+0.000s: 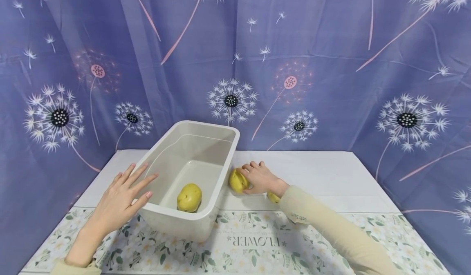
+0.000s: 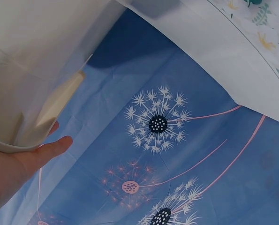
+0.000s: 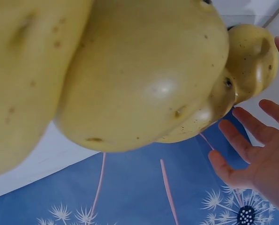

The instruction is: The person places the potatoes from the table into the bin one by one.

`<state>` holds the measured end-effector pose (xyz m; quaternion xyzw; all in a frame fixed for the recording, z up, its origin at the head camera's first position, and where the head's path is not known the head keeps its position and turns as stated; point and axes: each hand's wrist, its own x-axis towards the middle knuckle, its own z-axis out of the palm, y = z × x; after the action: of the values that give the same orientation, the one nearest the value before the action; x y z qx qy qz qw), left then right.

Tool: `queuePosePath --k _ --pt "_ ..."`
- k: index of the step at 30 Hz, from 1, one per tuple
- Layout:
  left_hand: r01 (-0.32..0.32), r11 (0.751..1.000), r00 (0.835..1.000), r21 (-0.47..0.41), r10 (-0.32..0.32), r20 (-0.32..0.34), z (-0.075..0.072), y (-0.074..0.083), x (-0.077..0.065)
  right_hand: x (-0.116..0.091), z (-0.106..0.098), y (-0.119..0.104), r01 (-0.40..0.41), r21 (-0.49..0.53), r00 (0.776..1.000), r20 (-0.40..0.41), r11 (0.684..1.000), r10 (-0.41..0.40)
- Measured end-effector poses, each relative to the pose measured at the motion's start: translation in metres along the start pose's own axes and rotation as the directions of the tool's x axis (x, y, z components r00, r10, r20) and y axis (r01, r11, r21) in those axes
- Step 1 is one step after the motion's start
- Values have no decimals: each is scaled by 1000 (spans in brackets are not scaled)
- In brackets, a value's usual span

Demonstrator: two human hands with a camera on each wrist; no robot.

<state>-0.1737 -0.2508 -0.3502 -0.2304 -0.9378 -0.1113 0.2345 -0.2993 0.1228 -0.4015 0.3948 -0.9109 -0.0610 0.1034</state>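
Observation:
One yellow potato [image 1: 189, 197] lies in the white plastic bin [image 1: 230, 144], near its front end. My left hand [image 1: 119, 197] is at the bin's left rim, fingers straight and spread. In the left wrist view, its thumb [image 2: 55, 149] shows beside the rim. On the table just right of the bin, my right hand [image 1: 259, 177] reaches over other potatoes [image 1: 237, 182], its fingers spread and lightly bent. In the right wrist view, a far potato [image 3: 252, 61] sits between thumb and fingers. Another potato [image 1: 273, 197] is partly hidden under the right wrist.
The bin stands at an angle on a white table [image 1: 312, 173]. A floral cloth [image 1: 254, 246] with printed lettering covers the table's near part. A blue dandelion-print curtain [image 1: 331, 62] hangs behind the table and along both sides.

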Motion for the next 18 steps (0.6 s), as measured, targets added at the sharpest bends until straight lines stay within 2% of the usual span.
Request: queuePosePath --k 13,18 --pt "15 1000 1000 0 -15 6 2 -1 -1 5 4 -4 -19 1 1000 -13 1000 19" --pt "7 1000 1000 2 -7 -4 2 0 0 8 6 -4 -35 5 999 10 999 35"
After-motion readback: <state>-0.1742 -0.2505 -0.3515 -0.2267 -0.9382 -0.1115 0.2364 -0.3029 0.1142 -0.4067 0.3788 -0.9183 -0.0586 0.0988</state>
